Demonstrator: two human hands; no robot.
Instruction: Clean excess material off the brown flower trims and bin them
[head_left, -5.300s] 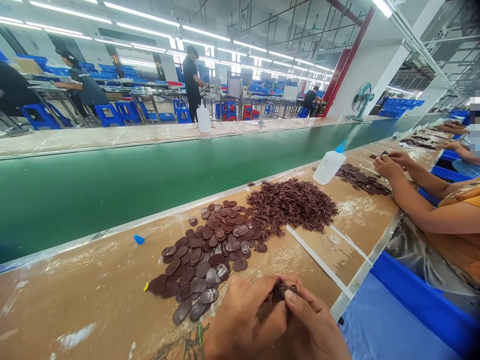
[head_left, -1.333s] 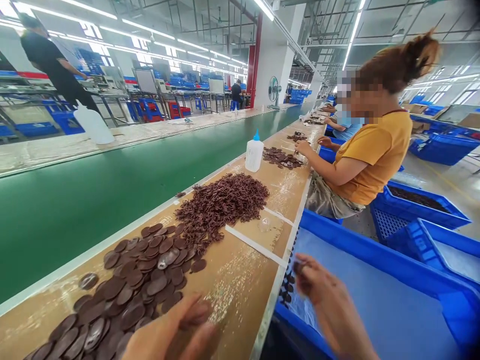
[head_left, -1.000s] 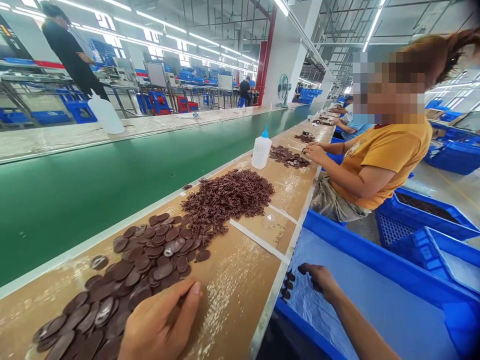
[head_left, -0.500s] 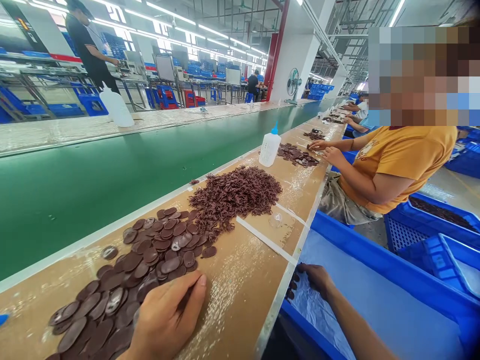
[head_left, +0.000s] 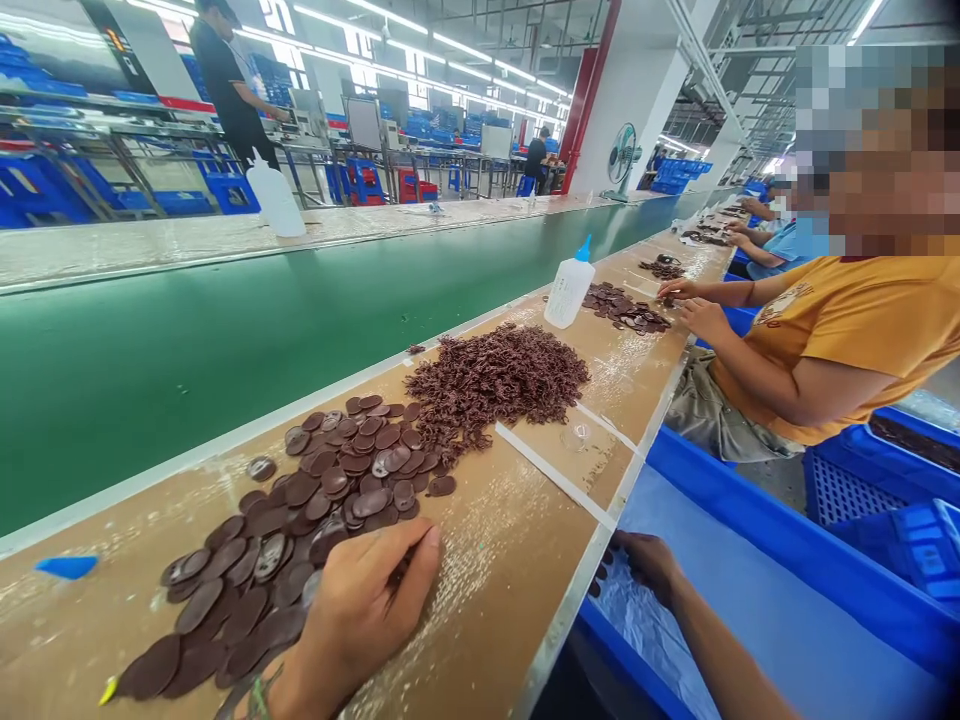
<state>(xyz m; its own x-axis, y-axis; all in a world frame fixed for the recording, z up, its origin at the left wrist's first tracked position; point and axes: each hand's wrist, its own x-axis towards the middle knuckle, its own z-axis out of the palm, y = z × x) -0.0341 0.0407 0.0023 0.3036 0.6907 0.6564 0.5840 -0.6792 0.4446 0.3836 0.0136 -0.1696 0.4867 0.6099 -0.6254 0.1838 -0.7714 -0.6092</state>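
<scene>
My left hand is closed, thumb pressed to the bent fingers, at the near edge of a pile of flat brown oval discs on the bench. What is between those fingers is hidden. Lower, to the right, my right hand reaches into a blue crate lined with clear plastic film. Its fingers look curled together, their tips in shadow by the bench edge. Small dark oval pieces lie on the film beside them. Beyond the discs is a heap of curly brown stringy pieces.
A white squeeze bottle with a blue tip stands behind the heap. A green conveyor belt runs along the bench. A co-worker in an orange shirt sits to the right, handling similar pieces. White tape strips mark the bench.
The camera view has turned slightly left, so the scene sits farther right. More of a blue piece shows at the left. Both hands keep nearly the same places on bench and crate.
</scene>
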